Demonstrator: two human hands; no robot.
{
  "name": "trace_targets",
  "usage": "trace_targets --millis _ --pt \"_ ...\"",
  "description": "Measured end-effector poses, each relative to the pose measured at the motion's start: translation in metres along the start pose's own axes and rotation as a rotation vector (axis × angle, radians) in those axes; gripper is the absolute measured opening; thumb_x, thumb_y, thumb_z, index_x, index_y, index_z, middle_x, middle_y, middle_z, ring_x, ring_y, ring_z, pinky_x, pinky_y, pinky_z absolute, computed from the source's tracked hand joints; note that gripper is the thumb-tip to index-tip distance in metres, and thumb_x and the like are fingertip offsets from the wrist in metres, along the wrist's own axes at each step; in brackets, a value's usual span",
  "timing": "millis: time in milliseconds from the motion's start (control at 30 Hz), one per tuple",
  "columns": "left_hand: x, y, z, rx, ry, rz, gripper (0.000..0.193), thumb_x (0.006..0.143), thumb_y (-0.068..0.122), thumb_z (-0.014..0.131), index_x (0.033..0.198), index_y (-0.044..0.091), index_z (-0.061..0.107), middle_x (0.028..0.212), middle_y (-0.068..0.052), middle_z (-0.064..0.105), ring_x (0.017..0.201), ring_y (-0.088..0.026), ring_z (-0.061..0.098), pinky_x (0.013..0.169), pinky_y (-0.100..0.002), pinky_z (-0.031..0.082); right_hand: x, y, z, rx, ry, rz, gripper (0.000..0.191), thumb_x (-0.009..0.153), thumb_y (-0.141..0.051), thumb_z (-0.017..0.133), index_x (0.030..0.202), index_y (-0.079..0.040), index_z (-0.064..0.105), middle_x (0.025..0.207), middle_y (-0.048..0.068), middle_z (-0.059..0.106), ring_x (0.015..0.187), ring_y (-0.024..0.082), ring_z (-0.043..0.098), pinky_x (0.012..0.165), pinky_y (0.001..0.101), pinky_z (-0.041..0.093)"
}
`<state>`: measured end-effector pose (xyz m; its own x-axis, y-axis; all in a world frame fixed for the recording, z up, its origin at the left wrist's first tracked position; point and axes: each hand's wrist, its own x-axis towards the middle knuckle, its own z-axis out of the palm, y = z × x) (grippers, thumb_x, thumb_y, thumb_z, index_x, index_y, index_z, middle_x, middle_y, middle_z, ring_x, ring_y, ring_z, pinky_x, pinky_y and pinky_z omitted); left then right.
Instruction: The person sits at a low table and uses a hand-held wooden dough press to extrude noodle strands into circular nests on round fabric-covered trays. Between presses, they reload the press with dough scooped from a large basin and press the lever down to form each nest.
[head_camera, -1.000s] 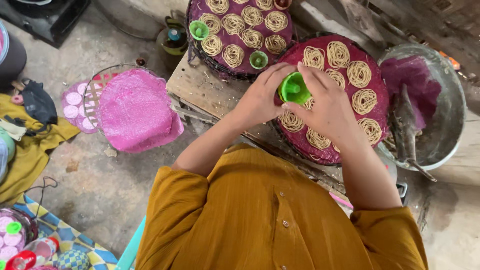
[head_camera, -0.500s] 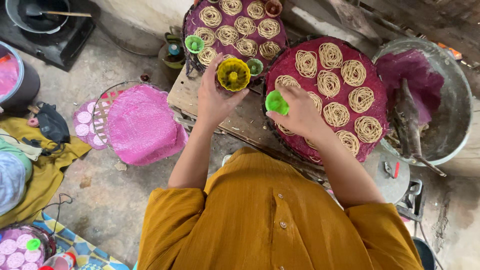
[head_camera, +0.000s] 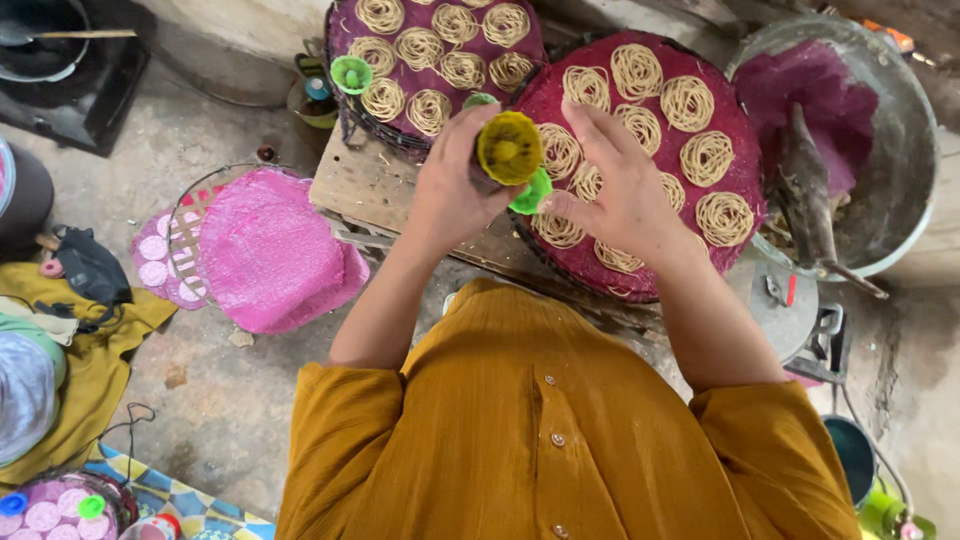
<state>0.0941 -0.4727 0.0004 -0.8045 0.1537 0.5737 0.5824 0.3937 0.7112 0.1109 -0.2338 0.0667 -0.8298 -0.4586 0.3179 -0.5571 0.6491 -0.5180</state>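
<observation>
Press (head_camera: 508, 148) raised to centre, left hand (head_camera: 455, 185) gripping, right hand (head_camera: 620, 190) beside

1. At your far left, a black stove (head_camera: 75, 85) carries a dark pan (head_camera: 35, 40) with a handle across it.
2. On the concrete floor (head_camera: 230, 400) below it, bright pink mesh mats (head_camera: 270, 250) lie over a wire rack (head_camera: 190, 215).
3. A mustard-yellow cloth (head_camera: 90, 370) lies at the left edge, with a black pouch (head_camera: 90, 268) on it.
4. At your right stands a big metal basin (head_camera: 900, 150) with a purple cloth (head_camera: 815, 100) and a dark tool (head_camera: 805, 190) in it.
5. Bottom left, a round basket (head_camera: 70, 505) holds small pink discs and coloured caps.
6. A wooden bench (head_camera: 375, 185) sits ahead of you.
</observation>
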Motion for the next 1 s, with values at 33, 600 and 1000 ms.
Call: trace_targets --millis 33,600,1000 --pt "0.004 0.01 0.008 0.0 -0.038 0.059 0.088 0.074 0.017 0.094 0.147 0.01 0.045 0.145 -0.014 0.058 0.136 -0.036 0.057 0.115 -0.043 0.049 -0.004 -0.006 -0.01 -0.01 0.005 0.001 0.091 0.088 -0.044 0.084 0.156 0.0 0.042 0.151 0.025 0.05 0.132 0.038 0.058 0.099 0.0426 0.056" --pt "0.011 0.052 0.065 -0.149 -0.362 0.218 0.085 0.072 0.012 0.09 0.146 0.008 0.049 0.146 -0.014 0.054 0.135 -0.036 0.055 0.115 -0.045 0.046 -0.083 -0.027 -0.048 -0.142 0.181 0.248 0.073 0.082 -0.021 0.086 0.146 0.001 0.057 0.133 0.022 0.066 0.111 0.03 0.073 0.094 0.0378 0.061" --pt "0.009 0.035 0.068 -0.253 -0.403 0.136 0.097 0.075 0.014 0.092 0.157 0.015 0.039 0.148 -0.013 0.052 0.14 -0.033 0.051 0.118 -0.042 0.047 -0.067 -0.017 -0.045 -0.01 0.101 0.206 0.07 0.083 -0.02 0.086 0.141 0.007 0.058 0.131 0.025 0.065 0.109 0.031 0.073 0.09 0.035 0.062"
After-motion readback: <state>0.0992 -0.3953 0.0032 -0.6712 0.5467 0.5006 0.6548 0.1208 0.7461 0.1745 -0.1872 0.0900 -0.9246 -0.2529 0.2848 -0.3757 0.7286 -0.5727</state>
